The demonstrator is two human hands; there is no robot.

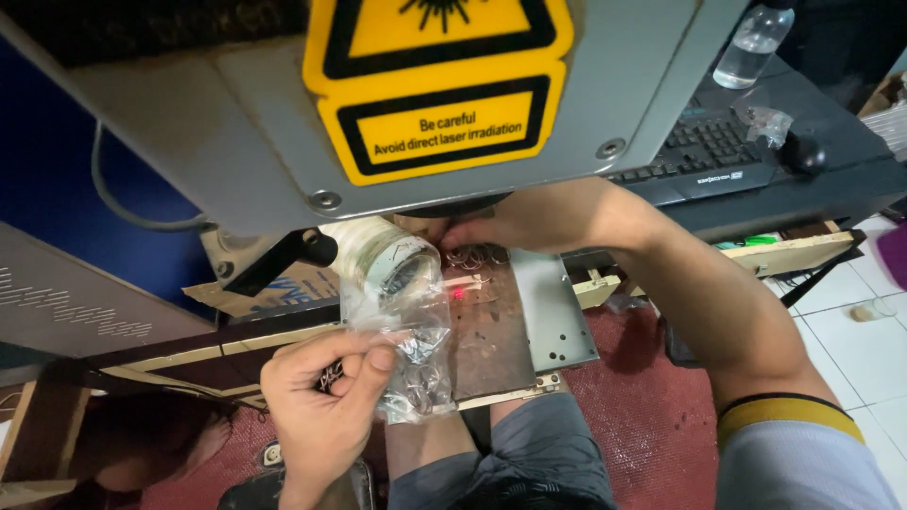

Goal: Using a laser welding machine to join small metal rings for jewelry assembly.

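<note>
Clear plastic makes up the one small bag (413,354) nearest the camera, holding metal rings too bunched to count, and the left hand (321,397) is curled nearly closed, pinching the bag's edge between thumb and fingers just above the person's lap. Beyond it lies one dark plate (487,331) on the surface with one red light dot (459,295), one roll of tape (383,253) beside it, and one grey metal bracket (553,312). Farther under the grey machine housing (236,142), the right hand (491,229) reaches a loose cluster of rings (475,255), fingers bent together at them; whether it grips one I cannot tell.
</note>
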